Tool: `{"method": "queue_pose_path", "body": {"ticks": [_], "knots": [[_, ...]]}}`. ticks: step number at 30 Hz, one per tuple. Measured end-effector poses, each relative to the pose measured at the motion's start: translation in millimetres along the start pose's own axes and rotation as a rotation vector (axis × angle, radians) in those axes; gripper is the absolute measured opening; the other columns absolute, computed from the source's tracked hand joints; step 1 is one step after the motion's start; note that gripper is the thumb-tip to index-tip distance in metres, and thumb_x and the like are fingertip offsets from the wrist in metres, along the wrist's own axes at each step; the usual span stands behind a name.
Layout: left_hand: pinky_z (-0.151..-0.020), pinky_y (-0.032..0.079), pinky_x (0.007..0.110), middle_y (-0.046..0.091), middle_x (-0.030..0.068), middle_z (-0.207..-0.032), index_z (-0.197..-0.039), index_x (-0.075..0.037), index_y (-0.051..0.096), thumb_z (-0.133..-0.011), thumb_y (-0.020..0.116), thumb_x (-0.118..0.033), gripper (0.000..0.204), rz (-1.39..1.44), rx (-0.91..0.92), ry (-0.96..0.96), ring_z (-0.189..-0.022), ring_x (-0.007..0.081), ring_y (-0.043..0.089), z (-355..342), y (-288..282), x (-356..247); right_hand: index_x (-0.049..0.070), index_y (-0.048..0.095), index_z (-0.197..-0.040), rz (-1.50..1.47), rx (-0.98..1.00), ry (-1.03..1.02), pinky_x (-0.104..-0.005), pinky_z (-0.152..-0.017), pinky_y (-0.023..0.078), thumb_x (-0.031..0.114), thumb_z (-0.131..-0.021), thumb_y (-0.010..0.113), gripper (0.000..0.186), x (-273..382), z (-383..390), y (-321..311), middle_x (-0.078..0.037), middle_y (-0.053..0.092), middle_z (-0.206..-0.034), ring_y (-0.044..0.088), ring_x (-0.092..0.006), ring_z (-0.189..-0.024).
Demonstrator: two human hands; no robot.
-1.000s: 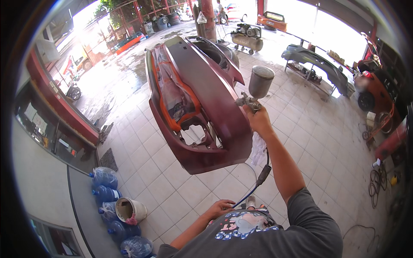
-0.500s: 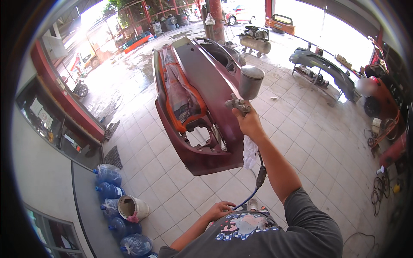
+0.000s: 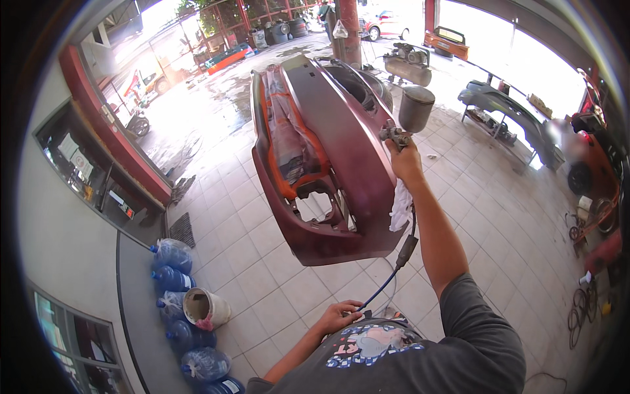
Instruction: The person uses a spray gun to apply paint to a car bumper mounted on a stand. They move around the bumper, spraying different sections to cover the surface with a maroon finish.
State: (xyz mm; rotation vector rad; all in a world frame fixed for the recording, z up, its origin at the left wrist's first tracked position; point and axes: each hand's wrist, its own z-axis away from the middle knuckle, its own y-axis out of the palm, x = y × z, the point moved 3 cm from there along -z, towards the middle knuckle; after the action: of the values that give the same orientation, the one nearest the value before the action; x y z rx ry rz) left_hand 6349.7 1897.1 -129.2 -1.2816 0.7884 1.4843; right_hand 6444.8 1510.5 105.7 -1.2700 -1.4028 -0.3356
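My right hand [image 3: 407, 163] is closed round the grip of a metal spray gun [image 3: 392, 136], with a grey paint cup [image 3: 417, 110] on top. The gun is over the right side of a maroon car bumper [image 3: 357, 154], its nozzle end toward the painted surface. A crumpled white cloth or paper [image 3: 401, 207] hangs below my right hand. From there a blue air hose [image 3: 380, 287] with a dark fitting [image 3: 407, 251] runs down to my waist. There my left hand [image 3: 339, 317] is curled on the hose. Plastic sheet [image 3: 289, 125] edged with orange tape covers the bumper's middle.
Blue water jugs [image 3: 172, 279] and a white bucket [image 3: 216, 307] line the left wall. An air compressor [image 3: 408, 65] stands beyond the bumper. To the right, a dark bumper [image 3: 508, 113] rests on a stand. Coiled hose [image 3: 581, 315] lies on the tiled floor [image 3: 269, 289] at right.
My right hand and the spray gun have moved farther along the bumper and slightly right. The whole view has shifted a little. My left hand stays at the hose by my waist.
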Motion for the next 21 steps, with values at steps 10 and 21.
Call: {"method": "queue_pose_path", "body": {"ticks": [10,21], "knots": [[-0.097,0.05,0.036,0.068,0.0132,-0.13,-0.095,-0.001,0.079,-0.094,0.074,-0.027,0.026,0.072,-0.049,0.049,-0.115,0.0225,0.064,27.2,-16.5,12.8,0.014,0.041,-0.145,-0.031,0.048,-0.059,-0.0513,-0.1,0.048,0.037,-0.098,0.065,0.058,33.3,22.3,50.3,-0.025,0.067,-0.125,0.062,-0.0466,-0.118],[-0.097,0.052,0.036,0.07,0.0123,-0.129,-0.092,-0.002,0.08,-0.091,0.074,-0.032,0.031,-0.101,-0.09,-0.108,-0.11,0.023,0.068,147.5,-99.6,103.5,0.006,0.06,-0.13,-0.454,0.421,-0.162,-0.0308,-0.082,0.052,0.009,-0.098,0.065,0.032,117.7,182.9,147.0,-0.005,0.071,-0.096,0.065,-0.0134,-0.087]]}}
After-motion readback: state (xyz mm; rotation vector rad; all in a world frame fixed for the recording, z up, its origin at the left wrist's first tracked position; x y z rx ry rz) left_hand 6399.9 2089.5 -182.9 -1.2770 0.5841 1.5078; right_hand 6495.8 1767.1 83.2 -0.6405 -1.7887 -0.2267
